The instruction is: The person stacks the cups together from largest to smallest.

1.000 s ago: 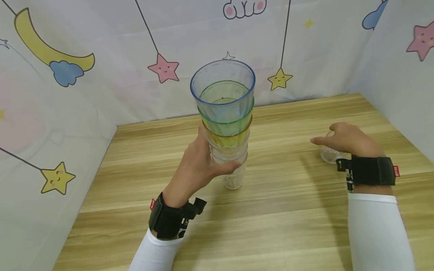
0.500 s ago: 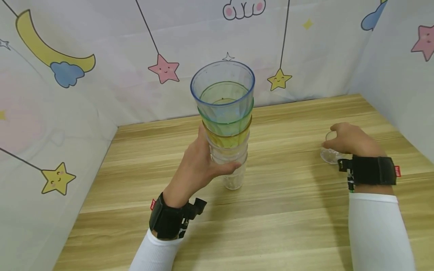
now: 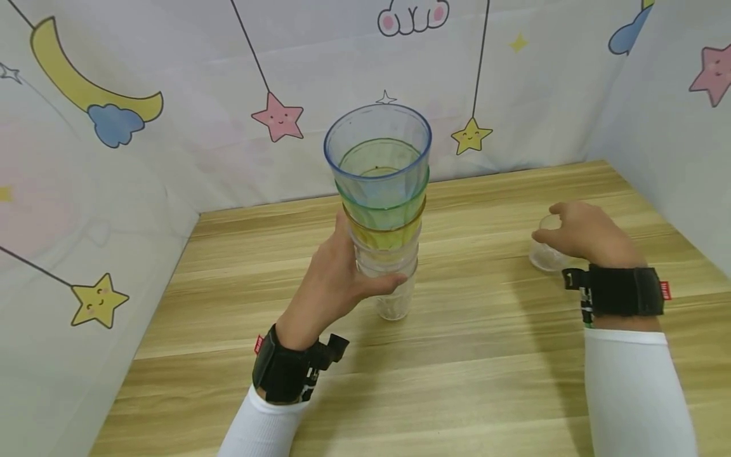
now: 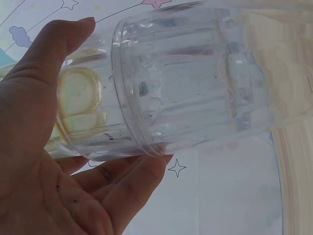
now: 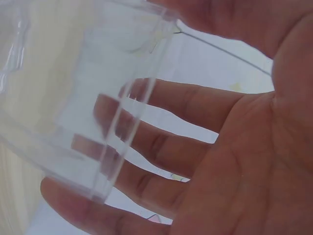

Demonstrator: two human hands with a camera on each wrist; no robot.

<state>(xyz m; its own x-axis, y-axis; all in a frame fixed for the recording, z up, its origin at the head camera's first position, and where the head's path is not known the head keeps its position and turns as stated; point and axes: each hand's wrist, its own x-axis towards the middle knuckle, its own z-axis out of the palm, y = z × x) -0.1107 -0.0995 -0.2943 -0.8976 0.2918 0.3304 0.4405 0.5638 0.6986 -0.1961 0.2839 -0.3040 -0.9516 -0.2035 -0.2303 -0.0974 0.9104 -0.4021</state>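
My left hand point(image 3: 328, 276) grips a tall upright stack of nested see-through cups point(image 3: 385, 219) near the table's middle. A blue-rimmed cup tops it, with green, yellow and clear ones below. Fingers and thumb wrap the clear lower part, as the left wrist view shows on the clear cups point(image 4: 195, 93). Whether the stack's base touches the table is hard to tell. At the right, my right hand point(image 3: 594, 235) holds a single clear cup point(image 3: 545, 258). In the right wrist view several fingers lie along the far side of that cup point(image 5: 63, 73), near its rim.
Beneath both hands is a wood-grain table point(image 3: 468, 381). White fabric walls point(image 3: 217, 152) printed with stars, a moon and clouds enclose its back, left and right sides. Each wrist wears a black strap point(image 3: 625, 291) with a small camera.
My right thumb has drawn in against the clear cup, and hand and cup have shifted slightly left and away from me. The left hand and the stack stay in place.
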